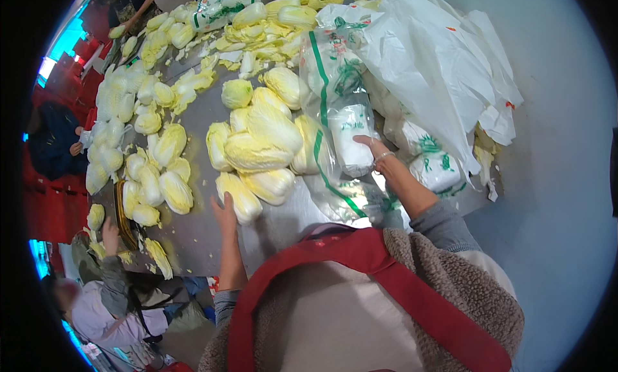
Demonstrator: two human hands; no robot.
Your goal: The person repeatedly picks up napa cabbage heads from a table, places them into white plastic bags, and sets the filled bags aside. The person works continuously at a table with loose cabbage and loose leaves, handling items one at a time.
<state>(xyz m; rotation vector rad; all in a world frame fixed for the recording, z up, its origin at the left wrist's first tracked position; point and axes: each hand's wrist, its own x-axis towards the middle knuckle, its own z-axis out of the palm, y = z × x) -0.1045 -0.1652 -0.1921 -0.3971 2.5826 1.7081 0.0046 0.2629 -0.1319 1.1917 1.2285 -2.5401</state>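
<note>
My left hand [227, 210] is at the near side of a pile of trimmed napa cabbages [263, 135], its spread fingers against the end of the nearest cabbage [239, 198]. With my right hand [376, 152] I hold a white wrapped bundle [350, 135] bearing green writing, thumb on top. The bundle lies in or under a clear plastic bag [318, 72] with green stripes; which of the two is unclear. Part of that bag covers a cabbage at the pile's right side.
White plastic bags [425, 58] heap at the right over more wrapped bundles [434, 167]. Loose leaves [256, 39] and cabbages cover the metal table's [193, 237] far side. At the left are net-wrapped cabbages [116, 92], more bare cabbages [154, 179] and several people, one co-worker's hand [110, 237] near the edge.
</note>
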